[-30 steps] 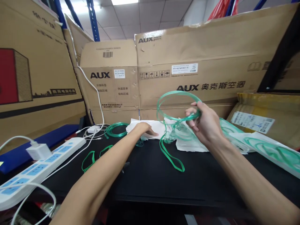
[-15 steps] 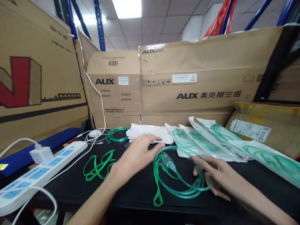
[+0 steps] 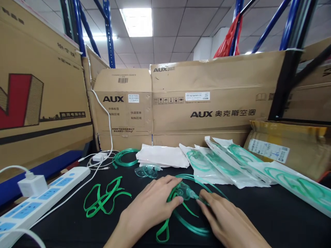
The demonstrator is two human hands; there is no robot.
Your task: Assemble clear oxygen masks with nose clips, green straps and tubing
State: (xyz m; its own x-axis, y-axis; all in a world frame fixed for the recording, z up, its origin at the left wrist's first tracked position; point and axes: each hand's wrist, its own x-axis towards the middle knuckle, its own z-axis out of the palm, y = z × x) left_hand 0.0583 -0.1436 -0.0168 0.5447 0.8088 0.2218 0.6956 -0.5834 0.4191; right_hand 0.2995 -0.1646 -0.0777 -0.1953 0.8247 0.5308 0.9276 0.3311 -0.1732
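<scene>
A clear green oxygen mask (image 3: 185, 190) lies low on the black table between my hands. My left hand (image 3: 157, 196) closes around its left side, thumb and fingers on the mask and its green strap (image 3: 162, 231). Fingers of my right hand (image 3: 217, 210) are pinched together at the tubing by the mask's connector; the exact grip is partly hidden. Coiled green tubing (image 3: 191, 225) loops under and behind both hands. Behind my left hand lies another clear mask (image 3: 148, 171). A loose green elastic strap (image 3: 99, 203) rests to the left.
White paper pouches (image 3: 161, 155) and several packed mask sets (image 3: 219, 165) lie at the back. A tubing coil (image 3: 126, 158) sits beside a white charger cable. A power strip (image 3: 49, 196) runs along the left. Cardboard boxes (image 3: 214, 93) wall the back; a taped parcel (image 3: 269, 151) stands right.
My left hand has come down and nearer from the pouches onto the mask. My right hand has moved left from the coil's edge to the connector. The camera view has tilted up.
</scene>
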